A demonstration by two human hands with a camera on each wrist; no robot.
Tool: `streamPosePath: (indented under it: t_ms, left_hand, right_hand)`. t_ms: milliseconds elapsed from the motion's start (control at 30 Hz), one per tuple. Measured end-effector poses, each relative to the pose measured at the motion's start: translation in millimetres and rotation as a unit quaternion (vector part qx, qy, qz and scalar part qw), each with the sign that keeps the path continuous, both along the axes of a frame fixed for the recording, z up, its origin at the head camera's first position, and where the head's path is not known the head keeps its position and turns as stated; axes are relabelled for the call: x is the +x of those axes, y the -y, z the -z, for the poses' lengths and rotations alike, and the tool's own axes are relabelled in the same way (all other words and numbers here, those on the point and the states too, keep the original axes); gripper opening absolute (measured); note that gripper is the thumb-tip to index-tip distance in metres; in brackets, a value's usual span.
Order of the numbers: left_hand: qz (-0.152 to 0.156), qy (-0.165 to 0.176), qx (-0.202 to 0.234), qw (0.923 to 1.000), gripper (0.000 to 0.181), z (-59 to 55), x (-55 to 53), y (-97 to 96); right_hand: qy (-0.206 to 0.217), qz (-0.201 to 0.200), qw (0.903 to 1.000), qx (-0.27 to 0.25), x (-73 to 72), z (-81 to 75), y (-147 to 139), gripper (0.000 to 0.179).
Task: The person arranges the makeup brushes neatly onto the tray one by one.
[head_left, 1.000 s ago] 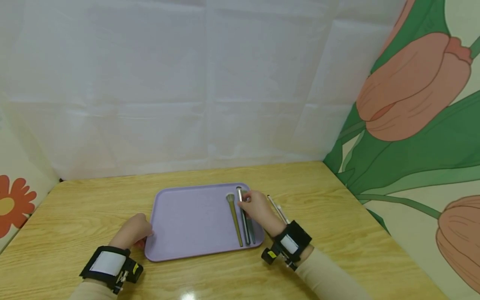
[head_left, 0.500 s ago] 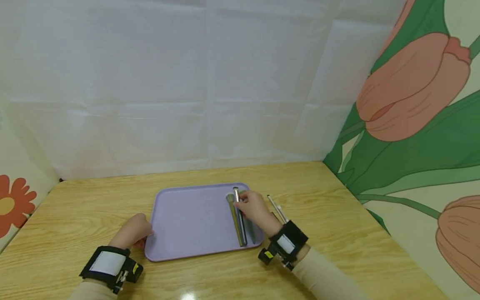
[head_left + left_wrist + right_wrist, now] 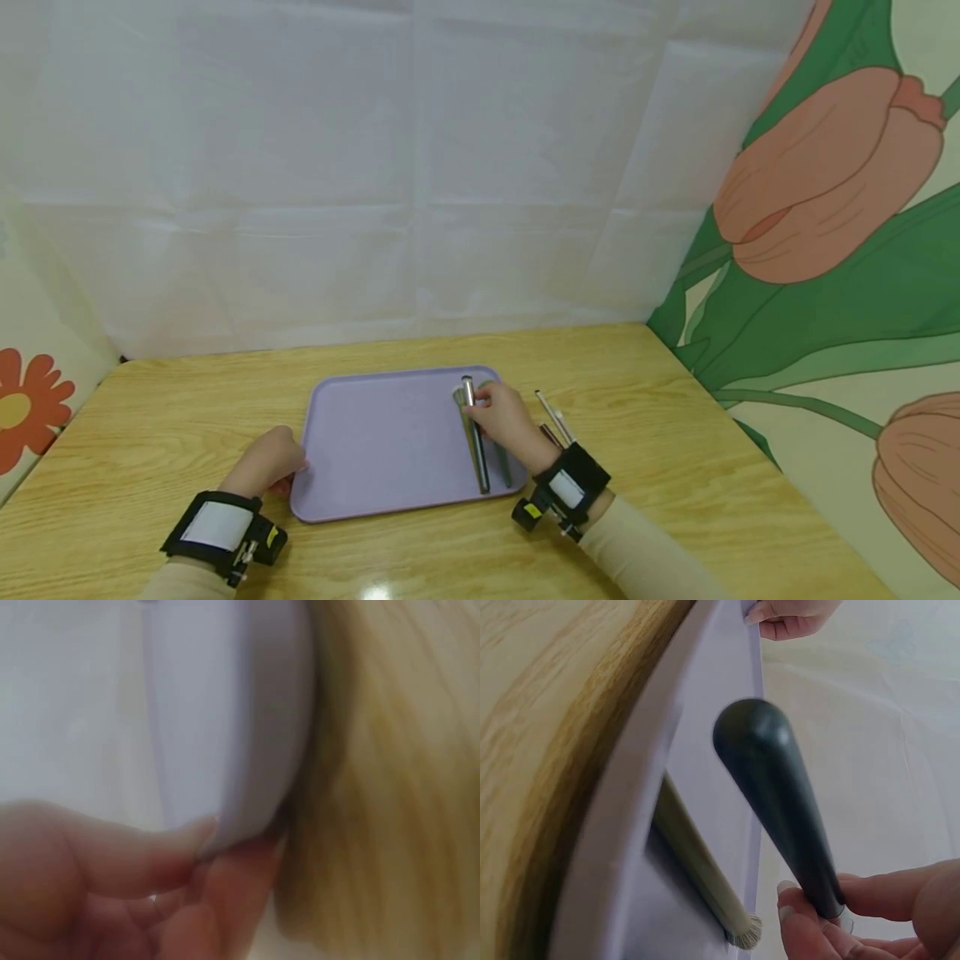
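On the wooden table lies a lilac tray [image 3: 375, 446]. My left hand [image 3: 267, 460] pinches its left rim between thumb and fingers, as the left wrist view shows close up. Over the tray's right part, my right hand [image 3: 510, 419] pinches a makeup brush [image 3: 480, 454] by its silver part near the upper end. Its rounded dark handle [image 3: 776, 787] points toward the camera in the right wrist view. An olive-handled brush [image 3: 471, 442], partly covered by the held brush, lies just left of it. Under my right hand a green brush [image 3: 502, 467] lies along the tray's right side.
Several slim brushes [image 3: 555, 415] lie on the table right of the tray, partly behind my right wrist. A white sheet [image 3: 375, 208] hangs behind the table [image 3: 675, 500]. Painted walls stand at both sides.
My right hand has shifted slightly left with the dark-handled brush, which now overlaps the olive-handled brush in the head view. My left hand and the tray have stayed in place.
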State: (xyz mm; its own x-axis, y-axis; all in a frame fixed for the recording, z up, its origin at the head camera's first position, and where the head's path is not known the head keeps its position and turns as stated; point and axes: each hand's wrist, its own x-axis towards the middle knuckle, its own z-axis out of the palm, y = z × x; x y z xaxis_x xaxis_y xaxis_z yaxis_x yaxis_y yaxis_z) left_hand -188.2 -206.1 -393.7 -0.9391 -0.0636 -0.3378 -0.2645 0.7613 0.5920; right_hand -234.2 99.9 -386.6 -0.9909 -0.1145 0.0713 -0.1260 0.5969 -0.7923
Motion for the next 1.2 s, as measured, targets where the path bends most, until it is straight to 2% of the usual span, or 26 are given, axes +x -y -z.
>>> streamPosePath:
  t_ms: [367, 1200]
  left_hand:
    - [0.000, -0.003, 0.009, 1.0000, 0.020, 0.6, 0.5, 0.2]
    - [-0.003, 0.004, 0.003, 1.0000, 0.024, -0.3, 2.0, 1.7]
  right_hand:
    - [-0.020, -0.005, 0.9997, 0.010, 0.7, 3.0, 2.4, 0.021]
    - [-0.012, -0.019, 0.9997, -0.004, -0.9, 8.0, 14.8, 0.024]
